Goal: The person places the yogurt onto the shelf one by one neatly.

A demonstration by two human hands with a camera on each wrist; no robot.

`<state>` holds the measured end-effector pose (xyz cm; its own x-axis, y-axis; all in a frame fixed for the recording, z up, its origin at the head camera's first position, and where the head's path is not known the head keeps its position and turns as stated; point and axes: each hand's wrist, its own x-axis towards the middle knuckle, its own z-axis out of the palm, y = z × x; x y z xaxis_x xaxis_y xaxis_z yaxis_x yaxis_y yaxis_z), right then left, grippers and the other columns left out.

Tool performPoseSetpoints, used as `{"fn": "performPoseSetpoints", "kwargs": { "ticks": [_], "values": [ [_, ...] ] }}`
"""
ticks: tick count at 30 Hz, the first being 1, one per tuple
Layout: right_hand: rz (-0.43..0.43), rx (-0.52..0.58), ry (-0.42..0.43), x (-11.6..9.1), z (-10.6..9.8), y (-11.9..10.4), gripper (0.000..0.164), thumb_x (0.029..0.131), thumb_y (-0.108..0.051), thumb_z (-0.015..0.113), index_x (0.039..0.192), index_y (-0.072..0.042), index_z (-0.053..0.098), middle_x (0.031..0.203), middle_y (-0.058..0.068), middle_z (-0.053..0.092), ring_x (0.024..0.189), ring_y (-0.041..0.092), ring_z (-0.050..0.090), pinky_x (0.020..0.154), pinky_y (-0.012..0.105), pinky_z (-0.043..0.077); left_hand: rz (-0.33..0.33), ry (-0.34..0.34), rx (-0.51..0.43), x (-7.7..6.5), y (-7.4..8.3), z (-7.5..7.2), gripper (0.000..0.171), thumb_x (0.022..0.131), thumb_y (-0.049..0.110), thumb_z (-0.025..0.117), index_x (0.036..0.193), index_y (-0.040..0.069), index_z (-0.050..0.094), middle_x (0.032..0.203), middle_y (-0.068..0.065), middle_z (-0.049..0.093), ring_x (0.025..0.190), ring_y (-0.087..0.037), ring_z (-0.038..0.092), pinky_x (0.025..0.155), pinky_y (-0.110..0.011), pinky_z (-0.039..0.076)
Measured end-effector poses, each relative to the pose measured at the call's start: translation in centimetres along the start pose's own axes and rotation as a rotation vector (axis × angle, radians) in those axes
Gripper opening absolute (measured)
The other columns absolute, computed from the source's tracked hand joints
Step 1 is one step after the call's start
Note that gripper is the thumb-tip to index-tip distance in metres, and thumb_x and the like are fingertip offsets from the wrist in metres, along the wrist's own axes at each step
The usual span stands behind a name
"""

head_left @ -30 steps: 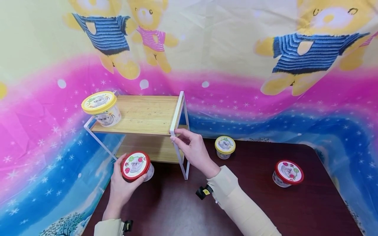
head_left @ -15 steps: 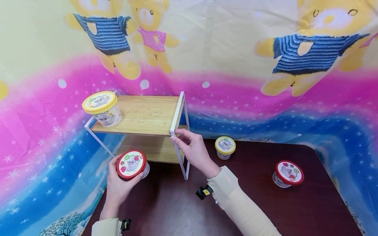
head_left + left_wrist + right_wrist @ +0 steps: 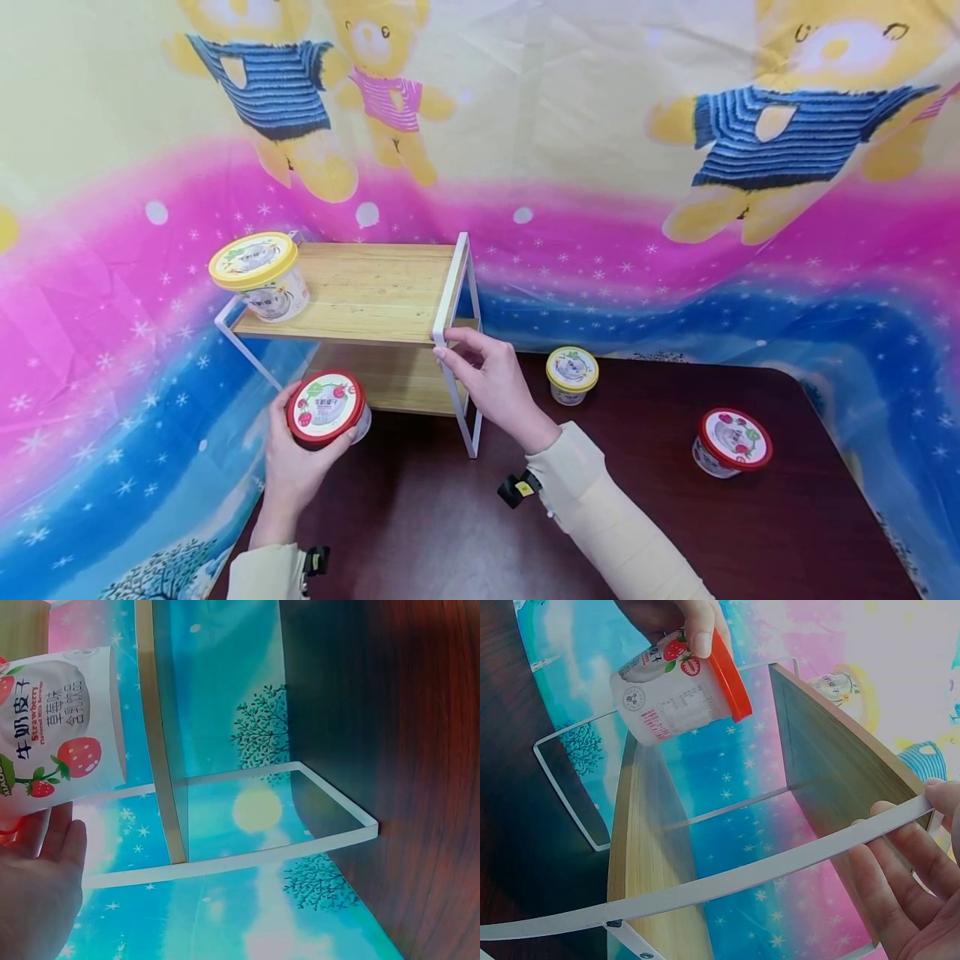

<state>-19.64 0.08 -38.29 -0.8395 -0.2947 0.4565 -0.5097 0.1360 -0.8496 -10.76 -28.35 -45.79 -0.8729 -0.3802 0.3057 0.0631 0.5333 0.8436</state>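
My left hand (image 3: 296,467) grips a strawberry milk tub with a red lid (image 3: 326,406), thumb on the near side of the rim. The tub is held in front of the lower board of a two-tier wooden shelf (image 3: 367,287) with a white metal frame. In the right wrist view the tub (image 3: 679,701) is tilted, its base near the lower board's edge (image 3: 622,817). My right hand (image 3: 491,379) pinches the frame's front right upper corner between thumb and fingers. A tub with a yellow lid (image 3: 258,271) stands on the top board at its left end.
On the dark brown table (image 3: 600,517), a smaller-looking yellow-lidded tub (image 3: 572,375) stands right of the shelf. Farther right is another red-lidded tub (image 3: 731,442). A printed bear cloth (image 3: 562,167) hangs behind and at the sides.
My left hand has carried the red-lidded tub slightly left and up in the head view, toward the shelf's left side. The right hand has stayed on the frame.
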Motion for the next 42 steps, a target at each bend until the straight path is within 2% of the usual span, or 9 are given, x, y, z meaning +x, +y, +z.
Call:
{"fn": "performPoseSetpoints", "kwargs": {
  "ticks": [3, 10, 19, 28, 34, 35, 39, 42],
  "values": [
    [0.000, 0.002, -0.001, 0.0, 0.0, 0.0, 0.027, 0.097, -0.017, 0.072, 0.123, -0.011, 0.072, 0.090, 0.000, 0.074, 0.073, 0.020, 0.068, 0.065, 0.033, 0.058, 0.007, 0.023, -0.005, 0.3, 0.0, 0.0, 0.104, 0.074, 0.024, 0.094, 0.156, 0.019, 0.030, 0.147, -0.004, 0.045, 0.129, -0.021, 0.042, 0.099, -0.057, 0.046],
    [-0.004, 0.007, -0.004, 0.0, 0.0, 0.0, 0.026, 0.098, -0.018, 0.071, 0.123, -0.011, 0.072, 0.089, 0.000, 0.074, 0.072, 0.020, 0.068, 0.065, 0.033, 0.058, 0.019, 0.065, -0.026, 0.8, 0.1, 0.1, 0.101, 0.075, 0.023, 0.093, 0.155, 0.019, 0.032, 0.146, -0.004, 0.046, 0.130, -0.020, 0.042, 0.099, -0.059, 0.045],
    [0.007, 0.017, -0.003, 0.0, 0.0, 0.0, 0.026, 0.098, -0.019, 0.071, 0.123, -0.012, 0.072, 0.090, 0.003, 0.074, 0.074, 0.022, 0.070, 0.067, 0.033, 0.059, 0.039, 0.130, -0.028, 1.5, 0.0, 0.6, 0.099, 0.076, 0.023, 0.093, 0.155, 0.023, 0.033, 0.147, -0.003, 0.047, 0.130, -0.020, 0.043, 0.102, -0.050, 0.045],
    [0.008, 0.012, -0.006, 0.0, 0.0, 0.1, 0.027, 0.098, -0.020, 0.071, 0.124, -0.012, 0.072, 0.091, 0.005, 0.074, 0.074, 0.021, 0.069, 0.068, 0.033, 0.059, 0.057, 0.174, -0.063, 2.2, -0.1, 0.9, 0.102, 0.074, 0.021, 0.093, 0.156, 0.021, 0.032, 0.147, -0.005, 0.046, 0.131, -0.021, 0.043, 0.104, -0.054, 0.042],
    [0.008, 0.016, -0.009, 0.0, -0.1, 0.1, 0.027, 0.098, -0.020, 0.071, 0.125, -0.012, 0.072, 0.091, 0.004, 0.074, 0.074, 0.021, 0.069, 0.068, 0.034, 0.059, 0.058, 0.188, -0.087, 2.8, 0.0, 1.2, 0.102, 0.074, 0.022, 0.093, 0.155, 0.025, 0.032, 0.146, -0.004, 0.046, 0.131, -0.021, 0.042, 0.106, -0.053, 0.040],
    [0.007, 0.017, -0.007, 0.0, -0.1, 0.1, 0.027, 0.098, -0.020, 0.071, 0.125, -0.012, 0.072, 0.091, 0.004, 0.074, 0.074, 0.021, 0.069, 0.068, 0.034, 0.059, 0.060, 0.188, -0.086, 3.0, 0.0, 1.3, 0.101, 0.074, 0.023, 0.093, 0.155, 0.025, 0.032, 0.146, -0.004, 0.046, 0.131, -0.021, 0.043, 0.106, -0.053, 0.040],
    [0.009, 0.014, -0.004, 0.0, -0.1, 0.1, 0.027, 0.098, -0.019, 0.071, 0.124, -0.013, 0.072, 0.090, 0.002, 0.074, 0.073, 0.021, 0.069, 0.067, 0.034, 0.059, 0.072, 0.183, -0.074, 3.7, 0.0, 1.4, 0.100, 0.075, 0.025, 0.093, 0.154, 0.025, 0.032, 0.146, -0.004, 0.047, 0.130, -0.020, 0.044, 0.104, -0.035, 0.042],
    [0.015, 0.015, -0.007, 0.0, -0.1, 0.0, 0.027, 0.098, -0.019, 0.071, 0.124, -0.012, 0.072, 0.090, 0.003, 0.074, 0.074, 0.021, 0.069, 0.068, 0.033, 0.059, 0.071, 0.184, -0.072, 4.2, 0.0, 1.5, 0.099, 0.075, 0.026, 0.093, 0.154, 0.025, 0.033, 0.145, -0.003, 0.047, 0.130, -0.018, 0.045, 0.102, -0.029, 0.042]
  ]
}}
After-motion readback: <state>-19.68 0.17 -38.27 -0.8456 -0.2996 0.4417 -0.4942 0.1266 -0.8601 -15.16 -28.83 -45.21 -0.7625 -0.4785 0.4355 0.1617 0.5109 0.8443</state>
